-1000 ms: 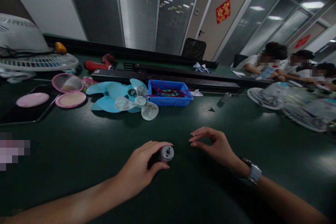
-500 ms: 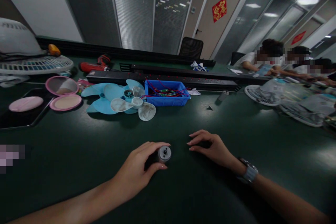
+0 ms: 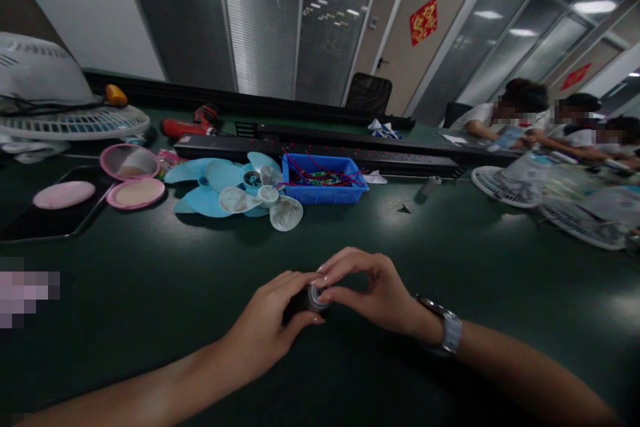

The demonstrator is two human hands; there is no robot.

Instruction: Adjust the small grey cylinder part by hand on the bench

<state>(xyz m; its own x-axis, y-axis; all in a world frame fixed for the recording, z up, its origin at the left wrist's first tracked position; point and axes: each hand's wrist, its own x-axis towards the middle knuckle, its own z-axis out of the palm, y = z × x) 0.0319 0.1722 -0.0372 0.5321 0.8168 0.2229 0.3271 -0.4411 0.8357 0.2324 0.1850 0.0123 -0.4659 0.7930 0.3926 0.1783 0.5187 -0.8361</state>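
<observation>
My left hand [image 3: 265, 330] grips a small cylindrical motor [image 3: 316, 296] with a silver end, held on its side just above the dark green table [image 3: 150, 280]. My right hand [image 3: 367, 290], a watch on its wrist, has its fingertips pinched on the motor's silver end. Most of the motor's dark body is hidden under my left palm.
Blue and clear fan blades [image 3: 235, 190] lie beyond my hands beside a blue bin [image 3: 323, 180] of red wires. Pink round lids [image 3: 133, 177] and a white fan grille [image 3: 65, 123] sit at the left. More grilles [image 3: 505, 187] lie at the right, where seated people work.
My right hand moved left from the table and closed its fingertips on the motor's end. The left hand has kept holding the motor in place.
</observation>
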